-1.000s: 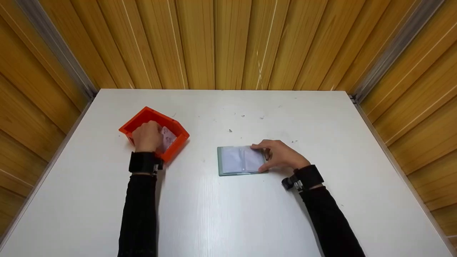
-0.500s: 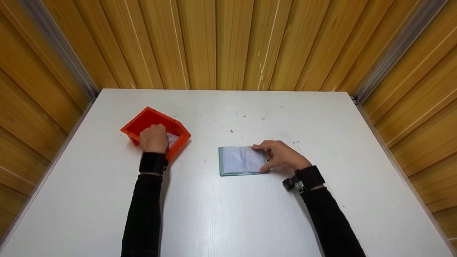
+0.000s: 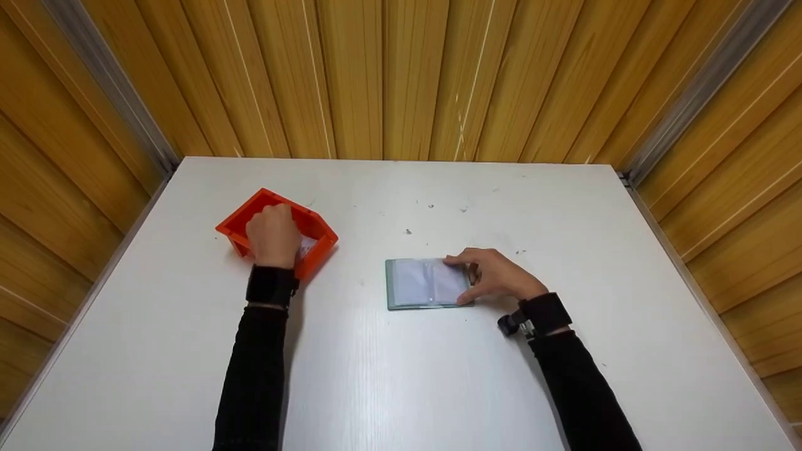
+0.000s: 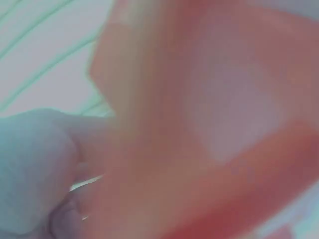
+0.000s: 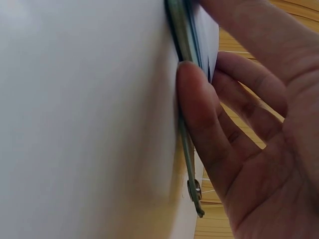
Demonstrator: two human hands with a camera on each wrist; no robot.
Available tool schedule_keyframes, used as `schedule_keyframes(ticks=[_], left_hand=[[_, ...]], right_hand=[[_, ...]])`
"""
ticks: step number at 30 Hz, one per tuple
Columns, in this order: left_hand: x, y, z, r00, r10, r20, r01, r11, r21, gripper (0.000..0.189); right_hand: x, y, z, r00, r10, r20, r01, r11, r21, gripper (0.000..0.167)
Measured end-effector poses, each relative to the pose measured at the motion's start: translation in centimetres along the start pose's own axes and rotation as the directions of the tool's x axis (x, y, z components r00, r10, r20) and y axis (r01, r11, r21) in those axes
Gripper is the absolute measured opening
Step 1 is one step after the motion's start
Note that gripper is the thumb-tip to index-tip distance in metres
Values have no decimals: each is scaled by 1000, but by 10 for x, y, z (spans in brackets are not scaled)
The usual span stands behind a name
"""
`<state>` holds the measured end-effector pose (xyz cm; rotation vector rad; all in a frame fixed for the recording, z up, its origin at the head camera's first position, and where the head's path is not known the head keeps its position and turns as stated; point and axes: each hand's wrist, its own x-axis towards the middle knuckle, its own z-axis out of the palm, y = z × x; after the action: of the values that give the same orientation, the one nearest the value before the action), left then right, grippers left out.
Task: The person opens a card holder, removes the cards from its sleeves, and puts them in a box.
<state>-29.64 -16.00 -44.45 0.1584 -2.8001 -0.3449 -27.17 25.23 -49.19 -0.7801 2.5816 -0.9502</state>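
My left hand [image 3: 273, 237] reaches down into an orange plastic bin [image 3: 324, 252], knuckles up. Its fingertips are hidden inside, so I cannot tell whether they hold anything. A pale, pinkish printed paper [image 3: 306, 245] shows beside the hand in the bin. The left wrist view is blurred, with the bin's wall [image 4: 199, 199] across most of it. In the middle of the table lies a green card holder [image 3: 410, 283], opened to clear sleeves. My right hand [image 3: 498, 274] grips its right end, thumb at the near edge and fingers at the far edge. A snap button [image 5: 194, 189] shows on its flap.
The white table [image 3: 376, 388] carries small dark marks behind the card holder. Wood-patterned panels [image 3: 407, 75] close off the back and both sides. A small camera [image 3: 509, 324] sticks out from the right wrist strap, close over the table.
My left hand has shifted to the right and deeper into the bin, covering more of the paper. My right hand and the card holder have stayed in place. The head view has shifted slightly.
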Motion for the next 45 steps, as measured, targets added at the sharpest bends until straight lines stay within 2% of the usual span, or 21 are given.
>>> schedule_keyframes(ticks=[2, 4, 5, 7, 8, 10, 12, 14, 15, 16, 18, 22, 28, 32, 35, 38, 39, 40, 41, 44, 45], left_hand=[[0, 11, -7, 996, 76, -53, -80, 995, -63, 17], [-3, 26, -10, 978, 194, -77, -203, 969, -137, 17], [-6, 34, -10, 961, 265, -75, -274, 946, -174, 18], [-13, 52, -4, 916, 400, -32, -394, 881, -261, 20], [-17, 62, 1, 886, 463, 4, -441, 845, -302, 22], [-28, 80, 13, 812, 574, 106, -505, 781, -367, 26], [-37, 95, 27, 719, 664, 207, -559, 729, -396, 31], [-47, 105, 41, 631, 723, 281, -607, 686, -402, 37], [-50, 109, 46, 600, 741, 300, -628, 669, -397, 38], [-52, 110, 50, 579, 754, 311, -646, 656, -390, 39], [-55, 111, 55, 556, 766, 322, -665, 643, -381, 39], [-54, 110, 55, 553, 763, 335, -653, 646, -394, 39], [-53, 110, 55, 539, 770, 342, -663, 638, -393, 36], [-54, 110, 55, 545, 766, 342, -648, 643, -408, 38], [-53, 109, 55, 547, 763, 344, -637, 646, -420, 39], [-53, 108, 54, 551, 756, 354, -621, 654, -432, 40], [-52, 107, 53, 561, 749, 353, -613, 662, -431, 40], [-52, 108, 52, 580, 738, 344, -599, 673, -434, 38], [-51, 108, 51, 609, 725, 322, -585, 684, -435, 35], [-47, 110, 47, 720, 665, 198, -545, 718, -434, 25], [-46, 112, 45, 750, 645, 146, -535, 722, -438, 22]], right_hand=[[0, 0, 0, 1000, -7, 2, 7, 1000, 5, 81], [0, 0, 0, 1000, -10, 6, 10, 1000, 9, 80], [0, 1, 0, 1000, -12, 8, 11, 1000, 10, 79], [0, 1, 0, 1000, -7, 11, 6, 1000, 4, 78], [0, 1, 0, 1000, -4, 11, 4, 1000, 0, 78], [1, 1, 0, 1000, 2, 12, -2, 1000, -6, 77], [1, 1, -1, 1000, 4, 16, -4, 1000, -5, 76], [1, 1, -1, 1000, -2, 21, 2, 1000, 1, 76], [1, 1, -1, 1000, -4, 23, 4, 1000, 5, 75], [1, 1, 0, 1000, -8, 25, 8, 1000, 8, 74], [2, 0, 0, 1000, -15, 22, 15, 1000, 11, 71], [5, 0, 1, 999, -28, -19, 28, 999, 27, 57], [6, -5, 7, 991, -5, -133, 6, 1000, 14, 24], [6, -9, 9, 981, -51, -189, 41, 997, -60, 14], [7, -10, 8, 975, -75, -210, 60, 995, -79, 22], [7, -10, 7, 980, -57, -190, 57, 998, -6, 37], [7, -10, 7, 984, -51, -173, 58, 998, 36, 45], [7, -11, 7, 988, -40, -148, 53, 995, 84, 53], [6, -12, 7, 993, -32, -118, 47, 991, 125, 62], [6, -18, 8, 999, -34, -4, 34, 975, 221, 85], [6, -20, 9, 999, -35, 40, 24, 971, 238, 89]])
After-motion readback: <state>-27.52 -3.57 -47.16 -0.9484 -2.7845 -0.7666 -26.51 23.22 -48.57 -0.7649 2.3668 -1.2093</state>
